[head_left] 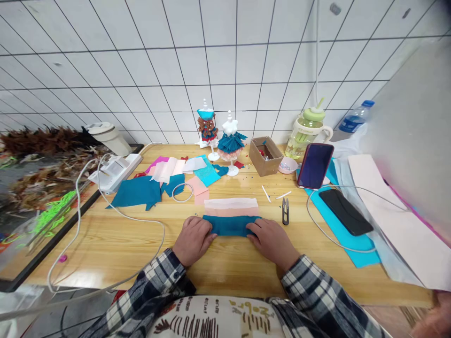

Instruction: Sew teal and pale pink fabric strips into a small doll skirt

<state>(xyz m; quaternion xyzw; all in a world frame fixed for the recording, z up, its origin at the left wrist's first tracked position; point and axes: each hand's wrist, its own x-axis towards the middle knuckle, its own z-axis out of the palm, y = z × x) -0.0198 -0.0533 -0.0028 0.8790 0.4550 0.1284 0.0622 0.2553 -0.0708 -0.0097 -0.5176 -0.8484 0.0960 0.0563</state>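
A teal crepe-paper strip (230, 226) lies flat on the table in front of me. At its left end my left hand (193, 238) is closed, with thumb and curled fingers on the edge. My right hand (270, 240) pinches the right end the same way, its fingertips resting on top of the paper. Just beyond, a pale pink and white strip (230, 203) peeks out along the teal strip's far edge; whether it continues underneath is hidden. Small black thread snips (285, 211) lie right of my right hand.
Paper scraps (136, 190) and a white ring (182, 200) are at left, near a power strip (118, 171) with cables. Behind stand two small dressed mannequins (230, 145), a cardboard box (265, 162) and a jug (310, 131). Phones (345, 211) and paper sheets lie right.
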